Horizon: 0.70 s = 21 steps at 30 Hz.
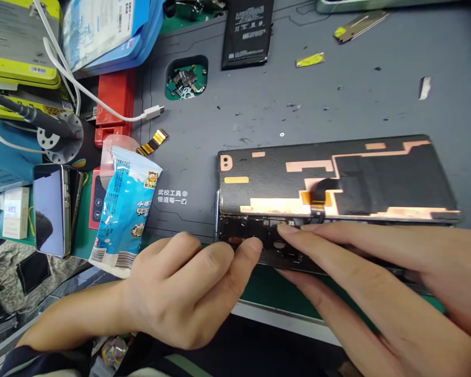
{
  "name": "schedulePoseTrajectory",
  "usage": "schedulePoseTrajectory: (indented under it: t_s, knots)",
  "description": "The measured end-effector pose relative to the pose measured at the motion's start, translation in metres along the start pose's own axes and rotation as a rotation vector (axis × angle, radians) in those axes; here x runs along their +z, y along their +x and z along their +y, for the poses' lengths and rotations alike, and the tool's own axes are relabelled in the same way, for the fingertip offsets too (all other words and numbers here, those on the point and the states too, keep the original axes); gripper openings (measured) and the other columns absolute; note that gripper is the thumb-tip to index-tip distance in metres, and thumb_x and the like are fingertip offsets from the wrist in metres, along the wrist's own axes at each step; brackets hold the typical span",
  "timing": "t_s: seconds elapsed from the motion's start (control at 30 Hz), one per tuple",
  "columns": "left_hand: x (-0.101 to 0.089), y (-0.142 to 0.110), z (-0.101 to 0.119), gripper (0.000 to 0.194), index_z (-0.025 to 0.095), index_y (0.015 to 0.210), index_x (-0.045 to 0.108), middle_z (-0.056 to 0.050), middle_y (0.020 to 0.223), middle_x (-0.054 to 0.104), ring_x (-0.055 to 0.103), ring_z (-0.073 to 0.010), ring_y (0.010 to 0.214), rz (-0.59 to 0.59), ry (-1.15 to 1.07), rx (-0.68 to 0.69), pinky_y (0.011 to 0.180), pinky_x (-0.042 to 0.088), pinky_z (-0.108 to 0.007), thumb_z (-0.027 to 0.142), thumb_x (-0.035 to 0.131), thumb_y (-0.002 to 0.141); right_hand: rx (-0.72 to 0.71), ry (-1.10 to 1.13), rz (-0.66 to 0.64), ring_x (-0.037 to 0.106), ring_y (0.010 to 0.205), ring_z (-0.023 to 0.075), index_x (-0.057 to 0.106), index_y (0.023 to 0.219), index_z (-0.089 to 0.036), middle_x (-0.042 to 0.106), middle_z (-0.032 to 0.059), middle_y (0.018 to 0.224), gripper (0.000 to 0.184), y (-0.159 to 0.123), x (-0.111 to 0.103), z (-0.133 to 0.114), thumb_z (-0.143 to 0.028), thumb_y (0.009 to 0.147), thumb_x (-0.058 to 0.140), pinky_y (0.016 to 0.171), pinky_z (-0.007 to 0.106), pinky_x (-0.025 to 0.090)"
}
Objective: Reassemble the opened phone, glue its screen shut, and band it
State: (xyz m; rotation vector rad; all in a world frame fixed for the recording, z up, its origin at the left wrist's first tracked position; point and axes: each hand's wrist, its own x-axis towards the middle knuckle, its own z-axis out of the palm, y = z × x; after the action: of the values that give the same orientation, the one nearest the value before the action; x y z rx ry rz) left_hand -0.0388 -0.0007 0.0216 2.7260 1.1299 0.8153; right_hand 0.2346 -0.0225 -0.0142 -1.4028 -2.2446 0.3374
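Right hand (392,298) is the closest thing to the head cam, coming in from lower right, and its grip looks pinched over the near long edge of a phone chassis (233,229): fingertips over the inside, thumb tucked under the edge. So the chassis lies right in that grip, sticking out to its left, long axis running left to right along the near side of the desk (337,104). Left hand (188,288) is curled up with its thumb tip at the chassis's left part; can't tell if it's pinching anything.

Big thing spatially: what looks like the display panel (369,180), inner face up, lies along the chassis's far edge, roughly parallel, with a flex cable (318,195) bridging the two. That cable's just beyond the right fingertips, so the right hand's nearer; left thumb's farther off, leftward.
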Motion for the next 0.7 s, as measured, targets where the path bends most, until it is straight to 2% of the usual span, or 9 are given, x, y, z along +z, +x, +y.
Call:
schedulePoseTrajectory:
  t_s: [0.13, 0.3, 0.57, 0.7]
  knots:
    - [-0.001, 0.001, -0.001, 0.024, 0.006, 0.124, 0.079, -0.002, 0.094, 0.071, 0.052, -0.0134, 0.071, -0.003, 0.018, 0.025, 0.053, 0.043, -0.033, 0.008, 0.066, 0.103, 0.024, -0.016, 0.019, 0.072, 0.114, 0.0345, 0.072, 0.144, -0.043, 0.078, 0.0094, 0.121, 0.043, -0.004, 0.004, -0.001, -0.053, 0.102, 0.069, 0.089, 0.052, 0.062]
    - [-0.007, 0.007, -0.004, 0.028, 0.004, 0.124, 0.078, -0.002, 0.093, 0.069, 0.047, -0.0140, 0.070, -0.071, 0.021, 0.070, 0.051, 0.039, -0.035, 0.004, 0.065, 0.098, 0.014, -0.017, 0.022, 0.071, 0.115, 0.0358, 0.078, 0.132, -0.041, 0.077, 0.0101, 0.115, 0.037, -0.012, 0.008, -0.011, -0.057, 0.099, 0.071, 0.088, 0.053, 0.063]
    - [-0.015, 0.013, -0.009, 0.025, 0.007, 0.120, 0.079, -0.003, 0.092, 0.075, 0.051, -0.0138, 0.070, -0.159, 0.032, 0.125, 0.050, 0.044, -0.033, 0.008, 0.064, 0.101, 0.007, -0.025, 0.025, 0.071, 0.114, 0.0368, 0.078, 0.132, -0.042, 0.077, 0.0097, 0.115, 0.037, -0.004, 0.005, -0.013, -0.054, 0.098, 0.073, 0.086, 0.053, 0.063]
    - [-0.015, 0.013, -0.011, 0.025, 0.003, 0.122, 0.077, -0.003, 0.089, 0.075, 0.050, -0.0148, 0.070, -0.147, 0.016, 0.149, 0.050, 0.044, -0.034, 0.007, 0.065, 0.101, -0.024, -0.034, 0.036, 0.074, 0.113, 0.0363, 0.073, 0.144, -0.043, 0.078, 0.0085, 0.123, 0.044, -0.001, 0.003, -0.010, -0.045, 0.100, 0.072, 0.087, 0.053, 0.064]
